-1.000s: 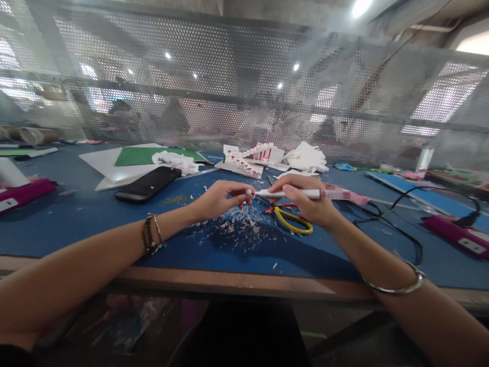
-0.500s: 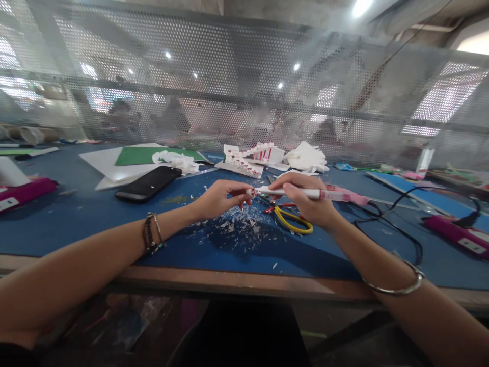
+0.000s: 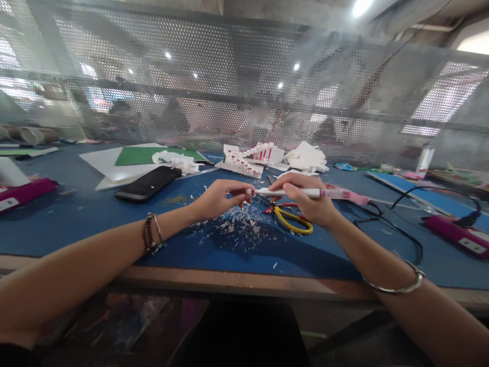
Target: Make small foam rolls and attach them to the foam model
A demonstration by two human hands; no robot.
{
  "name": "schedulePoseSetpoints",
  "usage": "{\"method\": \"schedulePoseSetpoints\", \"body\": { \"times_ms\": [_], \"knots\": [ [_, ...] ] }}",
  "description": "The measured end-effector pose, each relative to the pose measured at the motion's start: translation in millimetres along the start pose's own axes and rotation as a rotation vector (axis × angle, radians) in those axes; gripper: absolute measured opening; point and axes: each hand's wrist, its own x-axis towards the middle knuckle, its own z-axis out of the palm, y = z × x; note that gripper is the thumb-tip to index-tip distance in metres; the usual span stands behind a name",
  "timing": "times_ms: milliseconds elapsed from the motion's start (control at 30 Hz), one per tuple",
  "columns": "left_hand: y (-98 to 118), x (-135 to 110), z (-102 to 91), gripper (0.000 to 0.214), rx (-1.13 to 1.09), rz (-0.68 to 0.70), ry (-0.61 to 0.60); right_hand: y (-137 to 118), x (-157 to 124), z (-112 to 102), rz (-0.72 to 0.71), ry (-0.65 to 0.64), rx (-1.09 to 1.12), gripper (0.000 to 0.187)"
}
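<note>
My left hand (image 3: 218,200) pinches a small white-and-red piece (image 3: 250,192) between thumb and fingertips, above the table. What exactly the piece is cannot be made out. In my right hand (image 3: 305,196) lies a white pen-shaped electric tool (image 3: 314,193), gripped like a pencil, with a pink rear end and a black cord (image 3: 376,210). Its tip points left and meets or nearly meets the small piece. Pale shavings (image 3: 244,224) are scattered on the blue table mat (image 3: 244,259) below. Yellow-handled scissors (image 3: 292,224) rest beneath my right hand, beside a red-handled tool (image 3: 269,209).
A black phone (image 3: 148,183) lies left, near green and white sheets (image 3: 153,155). White strips with red-and-white pieces (image 3: 244,165) and crumpled white tissue (image 3: 307,158) sit behind my hands. Purple power strips (image 3: 458,235) stand at both sides. A perforated metal screen (image 3: 229,76) rises behind the table.
The small piece appears slightly turned in my left fingertips. Both hands otherwise stay almost where they were.
</note>
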Motion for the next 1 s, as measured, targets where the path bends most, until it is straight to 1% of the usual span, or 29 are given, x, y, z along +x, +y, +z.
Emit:
{"method": "schedulePoseSetpoints", "body": {
  "times_ms": [133, 267, 433, 567, 700, 867, 1000],
  "knots": [
    [0.2, -0.2, 0.2, 0.019, -0.002, 0.012, 0.019, -1.2, 0.1, 0.2, -0.005, 0.028, 0.012, 0.021],
    [3.6, -0.6, -1.1, 0.019, 0.013, -0.011, 0.015, -1.4, 0.2, 0.1, -0.031, -0.016, 0.009, 0.022],
    [5.0, -1.6, -2.4, 0.021, 0.037, -0.032, 0.014, -0.5, -0.6, -0.9, -0.032, -0.005, 0.019, 0.022],
    [4.2, -1.8, -2.0, 0.022, 0.029, -0.040, 0.010, -0.8, -0.8, -1.3, -0.039, -0.038, -0.026, 0.023],
    [4.8, -1.6, -1.8, 0.018, 0.013, -0.041, 0.019, -1.5, -0.6, -1.6, -0.047, -0.014, -0.009, 0.023],
    [4.4, -2.0, -1.8, 0.018, -0.013, -0.047, 0.031, -1.3, -0.7, -1.5, -0.049, -0.040, -0.009, 0.023],
    [4.7, -2.7, -1.9, 0.016, -0.018, -0.055, 0.041, -1.7, -0.8, -1.0, -0.066, -0.026, -0.002, 0.024]
  ]
}}
